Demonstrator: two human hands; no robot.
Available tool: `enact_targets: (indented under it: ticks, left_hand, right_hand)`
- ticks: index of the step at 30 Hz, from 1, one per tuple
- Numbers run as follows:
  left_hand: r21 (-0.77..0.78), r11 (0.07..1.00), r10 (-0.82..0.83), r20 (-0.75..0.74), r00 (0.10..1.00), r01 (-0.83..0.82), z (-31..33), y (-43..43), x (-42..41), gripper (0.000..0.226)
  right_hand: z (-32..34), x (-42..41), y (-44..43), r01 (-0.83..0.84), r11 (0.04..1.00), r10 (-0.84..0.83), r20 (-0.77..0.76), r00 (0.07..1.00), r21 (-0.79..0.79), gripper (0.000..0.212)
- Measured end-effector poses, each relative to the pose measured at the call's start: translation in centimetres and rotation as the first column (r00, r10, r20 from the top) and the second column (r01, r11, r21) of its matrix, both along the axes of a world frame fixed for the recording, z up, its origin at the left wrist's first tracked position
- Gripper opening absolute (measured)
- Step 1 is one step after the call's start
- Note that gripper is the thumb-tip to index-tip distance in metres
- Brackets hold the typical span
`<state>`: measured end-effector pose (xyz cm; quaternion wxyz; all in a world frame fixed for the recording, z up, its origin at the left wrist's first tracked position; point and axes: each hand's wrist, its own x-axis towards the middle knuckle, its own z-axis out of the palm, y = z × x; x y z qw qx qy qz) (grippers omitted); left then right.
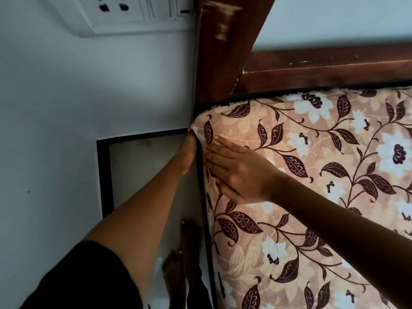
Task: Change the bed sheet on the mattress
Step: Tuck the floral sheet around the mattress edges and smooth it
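Note:
A fuzzy tan bed sheet (312, 175) with dark leaves and white flowers covers the mattress on the right. My left hand (188, 152) reaches down along the bed's left side near the top corner, and its fingers are hidden behind the sheet's edge. My right hand (236, 172) lies flat on top of the sheet beside that edge, fingers straight and pointing at the corner. A dark strip of the bed side (204, 210) runs between the two hands.
A brown wooden headboard (323, 68) and its post (223, 47) stand at the bed's far end. A white wall with a switch panel (133, 14) is on the left. My bare feet (178, 259) stand in the narrow floor gap between wall and bed.

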<state>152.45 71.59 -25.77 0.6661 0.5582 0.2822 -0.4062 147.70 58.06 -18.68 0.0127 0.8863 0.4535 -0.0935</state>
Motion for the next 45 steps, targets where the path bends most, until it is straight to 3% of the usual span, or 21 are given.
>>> enact_targets:
  ticks: [3, 9, 12, 16, 19, 20, 23, 25, 26, 33, 38, 41, 43, 45]
  left_hand:
    - [0.139, 0.987, 0.065, 0.118, 0.991, -0.082, -0.6, 0.5, -0.2, 0.058]
    - [0.207, 0.949, 0.224, 0.082, 0.971, -0.236, 0.4, 1.8, -3.1, 0.073]
    - [0.27, 0.946, 0.186, 0.0, 0.982, -0.18, -1.2, 1.9, -9.7, 0.104]
    - [0.126, 0.988, 0.117, -0.196, 0.974, -0.093, 0.4, 0.9, -19.1, 0.085]
    - [0.158, 0.979, 0.167, -0.269, 0.949, -0.127, -0.1, -0.4, -24.0, 0.121]
    - [0.128, 0.984, 0.157, -0.295, 0.942, -0.124, 1.5, -0.6, -24.2, 0.118]
    - [0.08, 0.992, 0.12, -0.338, 0.934, -0.099, 3.2, -1.1, -25.4, 0.075]
    - [0.009, 0.999, 0.054, -0.324, 0.945, -0.054, 2.5, -1.1, -25.1, 0.076]
    - [0.023, 0.997, 0.072, -0.338, 0.938, -0.069, 3.3, -1.9, -27.7, 0.076]
    - [0.046, 0.986, 0.164, -0.203, 0.965, -0.158, 0.0, -0.6, -28.1, 0.079]
    - [0.001, 0.907, 0.417, -0.155, 0.896, -0.422, -1.6, -0.8, -31.3, 0.077]
    - [0.162, 0.876, 0.473, -0.104, 0.875, -0.454, -0.7, -0.8, -35.1, 0.064]
    - [0.194, 0.885, 0.454, -0.15, 0.878, -0.424, 0.4, -0.9, -38.8, 0.062]
    - [0.05, 0.908, 0.412, -0.279, 0.867, -0.415, 2.1, -1.4, -42.4, 0.064]
  right_hand:
    - [0.2, -0.5, 0.4, 0.016, 0.999, -0.016, -0.008, 1.0, -0.044, 0.052]
    - [0.9, -4.8, 0.2, 0.131, 0.99, -0.131, 0.009, 0.991, -0.043, 0.055]
    - [1.1, -9.7, 0.3, 0.2, 0.979, -0.2, 0.007, 0.98, -0.026, 0.052]
    - [1.4, -17.0, 0.5, 0.198, 0.98, -0.198, 0.01, 0.98, -0.005, 0.05]
    - [1.5, -21.8, 0.3, 0.212, 0.977, -0.212, 0.001, 0.977, -0.015, 0.049]
    - [1.3, -23.0, 0.1, 0.221, 0.975, -0.221, -0.004, 0.975, -0.012, 0.049]
    - [0.7, -27.3, 0.4, 0.27, 0.962, -0.267, -0.063, 0.962, 0.034, 0.046]
    - [0.2, -28.2, 0.8, 0.293, 0.955, -0.29, -0.06, 0.955, 0.05, 0.046]
    - [0.3, -31.3, 0.5, 0.305, 0.951, -0.303, -0.045, 0.952, 0.045, 0.045]
    - [-1.1, -31.6, 1.0, 0.286, 0.957, -0.284, 0.036, 0.958, -0.049, 0.055]
    - [-0.8, -32.5, 0.6, 0.381, 0.921, -0.381, -0.018, 0.924, 0.078, 0.058]
    - [-0.4, -35.0, 0.0, 0.469, 0.874, -0.467, -0.046, 0.883, 0.125, 0.056]
    - [-0.4, -37.7, -0.3, 0.545, 0.824, -0.537, -0.089, 0.839, 0.154, 0.054]
    - [-0.6, -40.5, -0.4, 0.6, 0.781, -0.59, -0.113, 0.8, 0.173, 0.054]
